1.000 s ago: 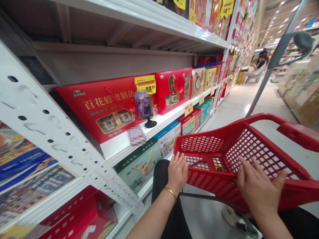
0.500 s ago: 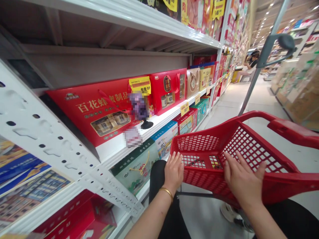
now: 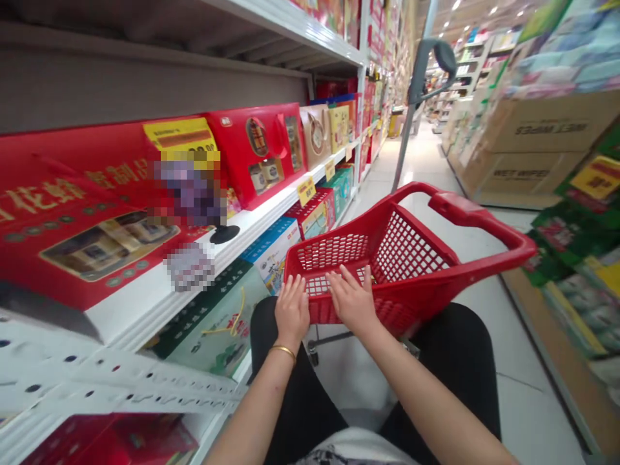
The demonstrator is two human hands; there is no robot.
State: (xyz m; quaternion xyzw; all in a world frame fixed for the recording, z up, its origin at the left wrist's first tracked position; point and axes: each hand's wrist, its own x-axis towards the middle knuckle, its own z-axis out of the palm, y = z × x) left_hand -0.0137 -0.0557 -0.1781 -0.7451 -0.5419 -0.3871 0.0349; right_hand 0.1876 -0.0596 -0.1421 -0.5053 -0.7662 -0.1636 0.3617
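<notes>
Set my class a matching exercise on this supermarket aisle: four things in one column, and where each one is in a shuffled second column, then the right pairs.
Things
1. Gold bangle
2. Right hand
3. Cardboard cartons marked WET WIPES
4. Red gift box

Places
A. Standing on the white shelf
B. Around the left wrist
C. Resting on the near rim of the red shopping cart
D. Stacked on the right side of the aisle

Right pairs: 1-B, 2-C, 3-D, 4-A

Long supermarket aisle (image 3: 411, 155), white metal shelving (image 3: 121, 381) stacked with red gift boxes (image 3: 256, 155), pale tiled floor (image 3: 533, 407), cardboard cartons (image 3: 537, 148), bright ceiling lights (image 3: 475, 16)
</notes>
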